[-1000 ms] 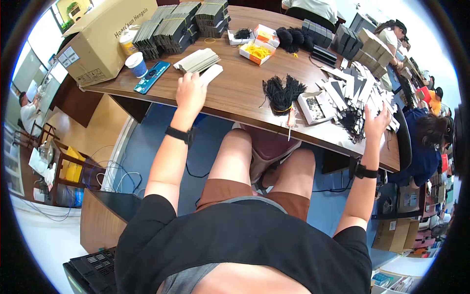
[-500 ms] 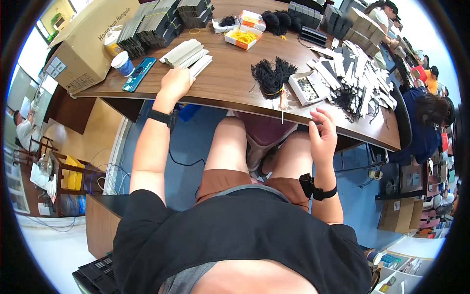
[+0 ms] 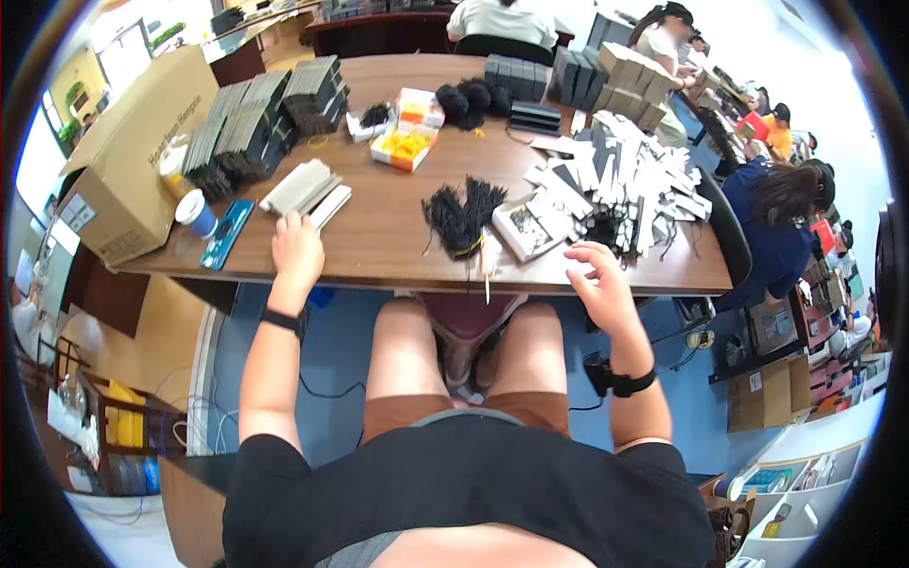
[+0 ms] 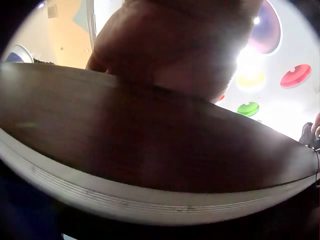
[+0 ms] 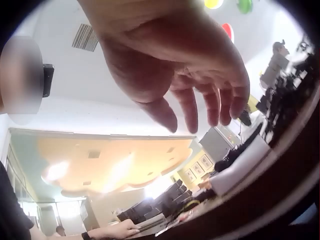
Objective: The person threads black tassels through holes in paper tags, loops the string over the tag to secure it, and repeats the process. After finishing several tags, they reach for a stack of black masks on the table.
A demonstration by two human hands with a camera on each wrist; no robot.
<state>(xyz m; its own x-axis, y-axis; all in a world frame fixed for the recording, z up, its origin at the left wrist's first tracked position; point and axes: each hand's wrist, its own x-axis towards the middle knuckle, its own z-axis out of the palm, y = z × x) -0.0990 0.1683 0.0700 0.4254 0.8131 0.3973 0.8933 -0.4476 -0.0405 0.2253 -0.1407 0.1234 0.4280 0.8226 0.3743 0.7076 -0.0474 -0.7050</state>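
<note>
In the head view my left hand [image 3: 297, 257] rests on the table at the near end of a small stack of pale flat strips [image 3: 301, 187]. Its fingertips meet the nearest strips, one of which [image 3: 331, 205] lies apart along the right side. The left wrist view shows that hand [image 4: 170, 45] low over the tabletop, fingers mostly hidden. My right hand [image 3: 602, 289] hovers at the table's front edge, fingers loosely bent and holding nothing. Just beyond it are a white open box [image 3: 528, 230] of small dark pieces and a bundle of black cords [image 3: 464, 213].
A heap of white and black strips [image 3: 625, 175] covers the table's right side. A tool with a thin shaft [image 3: 487, 270] juts over the front edge. A phone [image 3: 225, 235], a paper cup [image 3: 196, 214], banded stacks [image 3: 251, 123] and a cardboard carton [image 3: 142, 156] stand left.
My right hand has come away from the strip heap, moving left and back to the front edge near the white box. The left hand stays at the pale strips. The head view has shifted.
</note>
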